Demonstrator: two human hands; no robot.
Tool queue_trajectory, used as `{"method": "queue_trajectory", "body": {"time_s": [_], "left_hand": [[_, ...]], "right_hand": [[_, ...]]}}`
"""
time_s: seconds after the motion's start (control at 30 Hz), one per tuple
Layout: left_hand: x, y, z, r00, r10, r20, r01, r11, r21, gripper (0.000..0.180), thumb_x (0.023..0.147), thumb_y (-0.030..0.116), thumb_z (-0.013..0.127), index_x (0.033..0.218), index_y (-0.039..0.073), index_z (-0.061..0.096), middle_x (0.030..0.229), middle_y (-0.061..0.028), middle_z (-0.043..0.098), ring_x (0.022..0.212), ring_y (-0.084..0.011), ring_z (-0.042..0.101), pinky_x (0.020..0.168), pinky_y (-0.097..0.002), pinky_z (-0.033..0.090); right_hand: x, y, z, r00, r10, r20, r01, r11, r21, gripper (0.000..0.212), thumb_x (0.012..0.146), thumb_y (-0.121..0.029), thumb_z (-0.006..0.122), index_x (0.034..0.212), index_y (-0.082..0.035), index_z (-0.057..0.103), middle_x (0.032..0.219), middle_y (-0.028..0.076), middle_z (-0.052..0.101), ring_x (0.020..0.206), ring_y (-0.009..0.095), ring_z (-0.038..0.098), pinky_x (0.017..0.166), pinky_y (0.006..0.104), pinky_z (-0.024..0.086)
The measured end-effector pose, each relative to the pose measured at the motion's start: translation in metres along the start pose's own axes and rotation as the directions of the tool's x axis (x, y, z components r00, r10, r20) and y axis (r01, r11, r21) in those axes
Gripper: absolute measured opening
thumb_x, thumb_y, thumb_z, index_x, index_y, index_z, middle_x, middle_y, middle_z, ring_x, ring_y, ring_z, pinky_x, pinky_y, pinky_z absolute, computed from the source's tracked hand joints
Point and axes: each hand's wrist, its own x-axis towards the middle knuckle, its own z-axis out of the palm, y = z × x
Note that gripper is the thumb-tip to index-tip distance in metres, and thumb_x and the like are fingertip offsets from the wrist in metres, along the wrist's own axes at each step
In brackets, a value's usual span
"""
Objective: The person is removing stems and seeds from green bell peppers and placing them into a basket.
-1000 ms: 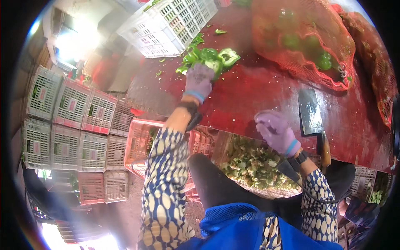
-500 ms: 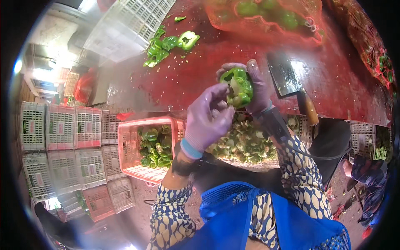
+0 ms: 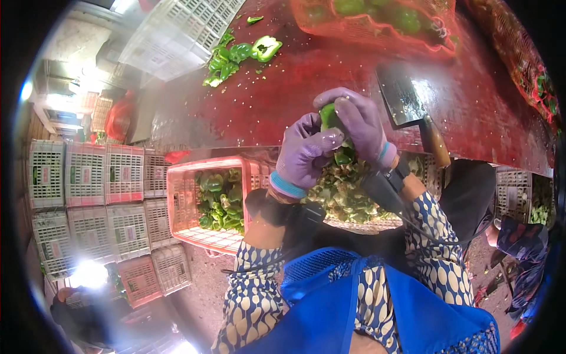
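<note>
Both gloved hands meet over the near edge of the red desk [image 3: 247,112], closed around one green pepper [image 3: 328,115]. The right hand [image 3: 359,127] wraps over its top, and the left hand [image 3: 303,153] pinches it from the side and below, so the grip of each hand is shut on the pepper. To do this well, the hands look best kept directly above the basket of cut pepper pieces [image 3: 345,192] below them, so that whatever is torn loose falls in rather than onto the floor. Thumbs should press at the stem end, where the flesh gives way most easily.

The pink crate [image 3: 183,203] to the left holds whole green peppers. A red mesh sack [image 3: 377,20] on the far side of the desk holds more. A cleaver [image 3: 407,100] lies flat on the desk just right of the hands, and pepper scraps [image 3: 236,56] lie near a white crate [image 3: 177,29], whose contents I cannot tell.
</note>
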Motion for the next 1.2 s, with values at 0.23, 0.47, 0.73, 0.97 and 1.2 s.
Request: {"method": "queue_trajectory", "body": {"time_s": [0.23,0.47,0.73,0.97,1.2], "left_hand": [[0.005,-0.009,0.012,0.965,0.223,-0.141,-0.168,0.931,0.324,0.025,0.075,0.011,0.082,0.083,0.004,0.059,0.072,0.0014,0.06,0.062,-0.0043,0.053,0.053,-0.0201,0.042],[0.005,-0.01,-0.02,0.864,0.486,-0.135,-0.214,0.596,0.774,0.029,0.072,0.016,0.084,0.072,0.004,0.057,0.065,0.0016,0.058,0.063,-0.0057,0.054,0.057,-0.0245,0.047],[-0.044,-0.022,-0.032,0.996,-0.039,0.083,0.066,0.933,-0.354,0.064,0.091,0.035,0.065,0.144,0.01,0.042,0.138,-0.0099,0.051,0.127,-0.0209,0.049,0.098,-0.0395,0.05],[-0.106,0.0,-0.146,0.891,0.307,-0.335,-0.298,0.951,0.079,0.055,0.085,0.019,0.069,0.135,0.006,0.051,0.124,-0.0126,0.062,0.114,-0.0266,0.061,0.099,-0.0404,0.049],[-0.056,0.09,-0.186,0.678,0.72,-0.149,0.091,0.119,0.989,0.043,0.086,0.026,0.075,0.121,0.004,0.063,0.108,-0.008,0.068,0.097,-0.0195,0.065,0.084,-0.0333,0.054]], "right_hand": [[-0.009,0.017,-0.004,0.989,-0.032,-0.142,0.007,0.985,-0.172,0.029,0.099,-0.021,0.049,0.104,0.002,0.067,0.093,0.005,0.067,0.086,0.01,0.059,0.078,0.0264,0.048],[-0.01,0.033,-0.017,0.944,-0.078,-0.322,-0.043,0.935,-0.353,0.028,0.1,-0.021,0.052,0.1,0.002,0.068,0.089,0.005,0.068,0.078,0.011,0.06,0.071,0.0274,0.05],[-0.01,0.01,0.021,0.917,-0.378,0.13,0.392,0.789,-0.474,0.034,0.099,-0.025,0.049,0.121,-0.002,0.059,0.118,0.014,0.06,0.1,0.024,0.06,0.083,0.034,0.048],[-0.002,-0.005,0.008,0.896,-0.408,0.176,0.413,0.618,-0.669,0.034,0.095,-0.025,0.054,0.121,-0.003,0.058,0.129,0.02,0.056,0.117,0.039,0.054,0.101,0.0449,0.042],[-0.018,0.021,-0.033,0.955,-0.233,-0.181,0.047,0.726,-0.686,0.016,0.092,-0.017,0.063,0.099,-0.002,0.062,0.099,0.015,0.064,0.088,0.028,0.063,0.076,0.0375,0.052]]}}
